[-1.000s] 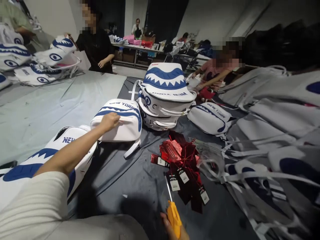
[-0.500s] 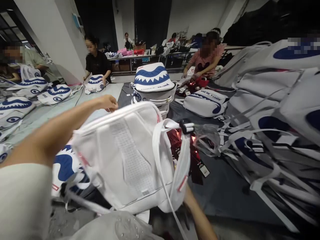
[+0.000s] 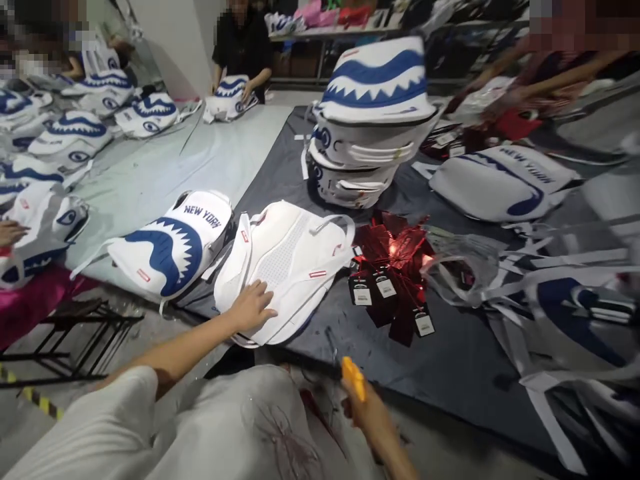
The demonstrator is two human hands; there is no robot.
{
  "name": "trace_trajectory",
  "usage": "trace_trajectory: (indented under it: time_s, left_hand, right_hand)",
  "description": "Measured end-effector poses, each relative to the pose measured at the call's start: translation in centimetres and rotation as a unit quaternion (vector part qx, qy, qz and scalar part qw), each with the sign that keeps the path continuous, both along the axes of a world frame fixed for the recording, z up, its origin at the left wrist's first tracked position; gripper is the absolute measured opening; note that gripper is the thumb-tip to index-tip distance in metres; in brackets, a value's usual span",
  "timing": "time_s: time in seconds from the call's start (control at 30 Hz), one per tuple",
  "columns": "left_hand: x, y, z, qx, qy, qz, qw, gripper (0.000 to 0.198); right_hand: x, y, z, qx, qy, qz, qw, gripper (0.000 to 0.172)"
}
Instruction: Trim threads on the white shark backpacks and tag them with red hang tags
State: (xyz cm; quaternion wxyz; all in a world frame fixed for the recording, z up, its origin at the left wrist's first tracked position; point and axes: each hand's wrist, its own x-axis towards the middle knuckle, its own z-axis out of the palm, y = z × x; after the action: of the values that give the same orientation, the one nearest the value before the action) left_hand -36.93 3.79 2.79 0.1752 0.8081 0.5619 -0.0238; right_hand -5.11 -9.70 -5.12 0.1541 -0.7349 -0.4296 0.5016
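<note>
In the head view, a white backpack (image 3: 287, 257) lies with its back panel and straps up near the table's front edge. My left hand (image 3: 253, 307) rests on its lower left part, fingers spread loosely. My right hand (image 3: 363, 403) is low, in front of the table edge, closed around an orange tool (image 3: 354, 379); its working end cannot be made out. Just right of the backpack lies a pile of shiny dark red hang tags (image 3: 395, 267) with white labels. A white and blue backpack (image 3: 173, 243) printed NEW YORK lies to the left.
A stack of backpacks (image 3: 373, 120) stands behind the tags. More bags crowd the right side, with loose straps (image 3: 550, 400) and clear plastic (image 3: 465, 260). Another person (image 3: 243, 53) handles a bag at the far table. A hand (image 3: 11, 233) shows at the left edge.
The white backpack, raised and tilted before, now lies on the table. My left hand has come down onto it. My right hand, hidden behind the bag earlier, shows with the orange tool.
</note>
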Motion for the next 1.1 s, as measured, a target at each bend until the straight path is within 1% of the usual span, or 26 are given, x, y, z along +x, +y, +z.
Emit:
trace_trajectory:
  time_s: [0.03, 0.07, 0.1, 0.13, 0.17, 0.2, 0.23, 0.27, 0.3, 0.33, 0.37, 0.4, 0.47, 0.5, 0.53, 0.6, 0.63, 0.67, 0.7, 0.77, 0.8, 0.83, 0.87, 0.97, 1.03, 1.1]
  left_hand:
    - [-0.9, -0.8, -0.2, 0.028, -0.011, 0.013, 0.999, 0.056]
    - [-1.8, -1.1, -0.3, 0.064, -0.019, 0.044, 0.997, 0.06]
    - [-2.5, -1.1, -0.4, 0.094, -0.026, 0.094, 0.991, 0.067]
    - [-3.1, -0.7, -0.7, 0.109, -0.039, 0.161, 0.98, 0.076]
    - [-3.5, -0.1, -1.0, 0.105, -0.059, 0.232, 0.965, 0.084]
    - [-3.7, 0.8, -1.5, 0.085, -0.084, 0.292, 0.949, 0.086]
    - [-3.8, 1.6, -2.0, 0.062, -0.112, 0.334, 0.934, 0.084]
    - [-3.9, 2.4, -2.4, 0.044, -0.141, 0.358, 0.922, 0.078]
    - [-4.2, 2.9, -2.8, 0.035, -0.168, 0.367, 0.914, 0.072]
    - [-4.7, 3.1, -3.0, 0.031, -0.192, 0.365, 0.91, 0.067]
    - [-5.4, 2.8, -3.2, 0.023, -0.217, 0.358, 0.908, 0.063]
    - [-6.4, 2.0, -3.2, 0.009, -0.246, 0.35, 0.904, 0.059]
    - [-9.0, -0.6, -3.0, -0.026, -0.307, 0.33, 0.892, 0.053]
    - [-10.4, -2.1, -2.8, -0.055, -0.353, 0.322, 0.877, 0.054]
    - [-11.7, -3.4, -2.6, -0.094, -0.407, 0.317, 0.851, 0.06]
    - [-13.9, -4.9, -2.3, -0.178, -0.511, 0.326, 0.776, 0.073]
    - [-14.6, -4.8, -2.2, -0.213, -0.546, 0.347, 0.732, 0.073]
    - [-15.0, -4.3, -2.3, -0.238, -0.562, 0.381, 0.695, 0.07]
    - [-15.2, -3.3, -2.5, -0.249, -0.56, 0.421, 0.668, 0.063]
    - [-15.3, -0.8, -3.1, -0.261, -0.544, 0.496, 0.624, 0.05]
    - [-15.2, 0.4, -3.4, -0.268, -0.537, 0.52, 0.608, 0.046]
    - [-15.2, 1.3, -3.8, -0.276, -0.533, 0.533, 0.597, 0.043]
    - [-15.3, 2.0, -4.1, -0.285, -0.53, 0.537, 0.591, 0.041]
    - [-15.5, 2.5, -4.5, -0.316, -0.519, 0.537, 0.585, 0.038]
    - [-15.6, 2.2, -4.6, -0.335, -0.505, 0.527, 0.596, 0.037]
    - [-15.5, 2.0, -4.6, -0.34, -0.488, 0.515, 0.618, 0.039]
  right_hand:
    - [1.0, 0.3, 1.7, -0.008, 0.001, -0.023, 1.0, 0.061]
    - [1.5, 1.0, 3.5, -0.009, 0.006, -0.044, 0.999, 0.064]
    - [1.5, 2.0, 5.4, 0.012, 0.007, -0.049, 0.999, 0.065]
    - [0.9, 3.2, 7.1, 0.04, 0.008, -0.039, 0.998, 0.065]
    - [-0.3, 4.6, 8.7, 0.063, 0.018, -0.006, 0.998, 0.064]
    - [-1.8, 6.2, 10.0, 0.075, 0.033, 0.047, 0.996, 0.063]
    - [-3.5, 7.8, 11.1, 0.075, 0.043, 0.105, 0.991, 0.06]
    - [-5.3, 9.5, 12.0, 0.074, 0.038, 0.155, 0.984, 0.058]
    - [-6.8, 11.3, 12.8, 0.075, 0.02, 0.189, 0.979, 0.056]
    - [-8.0, 13.2, 13.4, 0.08, -0.008, 0.202, 0.976, 0.055]
    - [-9.0, 15.2, 13.9, 0.09, -0.037, 0.196, 0.976, 0.054]
    - [-9.6, 17.2, 14.4, 0.097, -0.059, 0.179, 0.977, 0.054]
    - [-10.0, 21.2, 15.1, 0.088, -0.068, 0.148, 0.983, 0.052]
    - [-10.1, 23.0, 15.3, 0.076, -0.067, 0.14, 0.985, 0.051]
    - [-10.2, 24.7, 15.5, 0.065, -0.069, 0.138, 0.986, 0.05]
    - [-10.8, 27.2, 15.5, 0.058, -0.093, 0.142, 0.984, 0.048]
    - [-11.4, 27.8, 15.4, 0.06, -0.114, 0.147, 0.981, 0.047]
    - [-12.1, 28.0, 15.2, 0.059, -0.137, 0.158, 0.976, 0.045]
    - [-13.0, 27.7, 15.1, 0.046, -0.153, 0.183, 0.97, 0.044]
    - [-14.8, 26.1, 14.8, -0.03, -0.128, 0.291, 0.948, 0.045]
    - [-15.5, 25.0, 14.7, -0.079, -0.091, 0.351, 0.929, 0.048]
    - [-16.0, 23.9, 14.7, -0.116, -0.058, 0.391, 0.911, 0.052]
    - [-16.3, 23.1, 14.8, -0.134, -0.039, 0.407, 0.903, 0.056]
    - [-16.6, 22.0, 15.4, -0.111, -0.034, 0.384, 0.916, 0.06]
    - [-16.7, 22.4, 16.0, -0.098, -0.031, 0.38, 0.919, 0.059]
    - [-17.2, 22.8, 16.5, -0.082, -0.034, 0.378, 0.922, 0.06]
